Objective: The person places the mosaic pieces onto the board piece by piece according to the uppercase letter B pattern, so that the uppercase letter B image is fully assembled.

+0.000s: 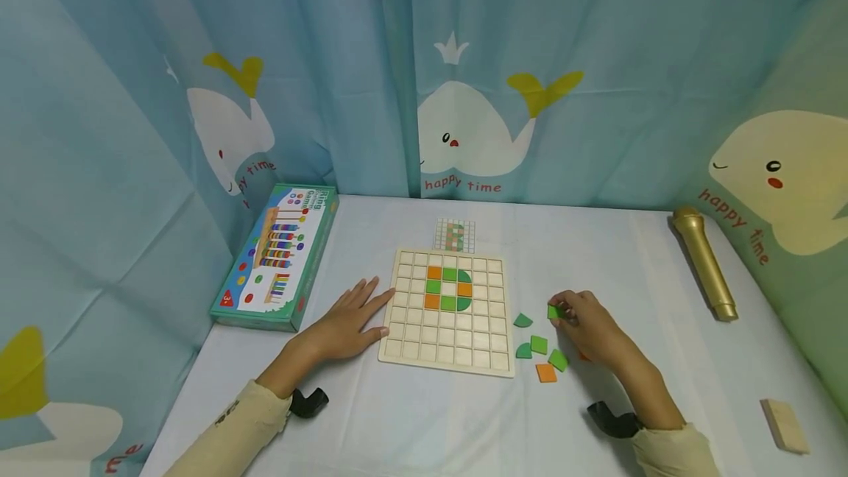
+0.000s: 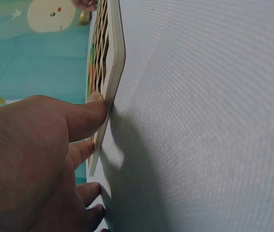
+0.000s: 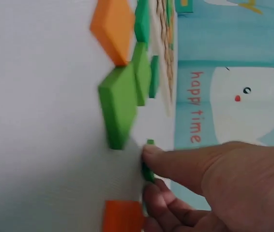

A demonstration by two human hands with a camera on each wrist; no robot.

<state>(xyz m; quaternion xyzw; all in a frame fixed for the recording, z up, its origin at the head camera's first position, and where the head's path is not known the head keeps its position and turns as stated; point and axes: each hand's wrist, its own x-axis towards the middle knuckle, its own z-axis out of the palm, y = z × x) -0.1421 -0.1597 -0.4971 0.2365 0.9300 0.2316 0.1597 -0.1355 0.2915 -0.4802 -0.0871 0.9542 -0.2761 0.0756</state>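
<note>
My right hand (image 1: 592,326) pinches a light green square tile (image 1: 555,312) between thumb and fingers, right of the wooden grid board (image 1: 447,368). In the right wrist view that tile (image 3: 148,175) shows partly, behind the thumb. My left hand (image 1: 349,324) lies with spread, straight fingers at the board's left edge; in the left wrist view its thumb (image 2: 91,118) touches the rim. On the board, orange, light green and dark green tiles form a ring around one bare cell. Loose tiles lie between board and right hand: green squares (image 1: 539,344), dark green quarter-rounds (image 1: 523,320) and an orange square (image 1: 546,373).
Behind the board lies a small pattern card (image 1: 454,235). A ring game box (image 1: 277,256) stands at the left. Toward the right are a gold microphone-shaped object (image 1: 705,263) and a wooden block (image 1: 785,426). Another orange tile (image 3: 122,216) lies beneath the right hand.
</note>
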